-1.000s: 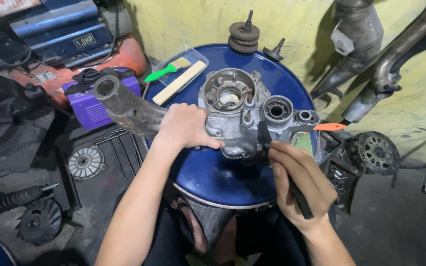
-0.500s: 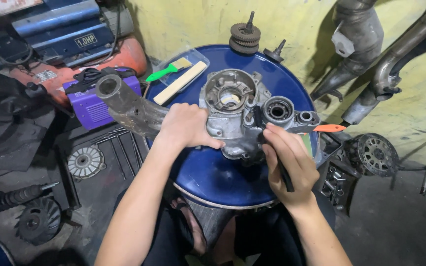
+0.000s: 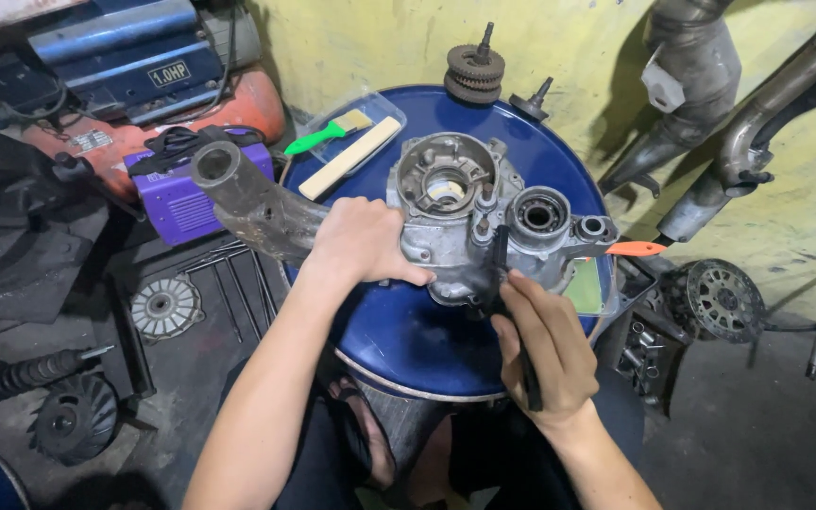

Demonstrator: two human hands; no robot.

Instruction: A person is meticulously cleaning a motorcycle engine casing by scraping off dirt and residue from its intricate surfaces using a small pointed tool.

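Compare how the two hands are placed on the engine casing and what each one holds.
The left hand lies spread on the left side of the grey engine casing, gripping the metal itself; the right hand is curled around a black tool. The left hand holds no tool; the right hand points its tool up against the casing's near edge. Both are bare and work on the blue drum top.

— How's the light?

— Bright from above and ahead: the yellow wall (image 3: 361,57) is well lit, and the blue drum top (image 3: 399,331) carries a soft sheen along its near edge.

— Shadows?

— Deep under the drum's near edge and in the left corners of the floor; the pipes (image 3: 710,142) cast dark shadows on the wall.

— Sharpness?

— Crisp at the centre, with slight wide-angle bending at the edges.
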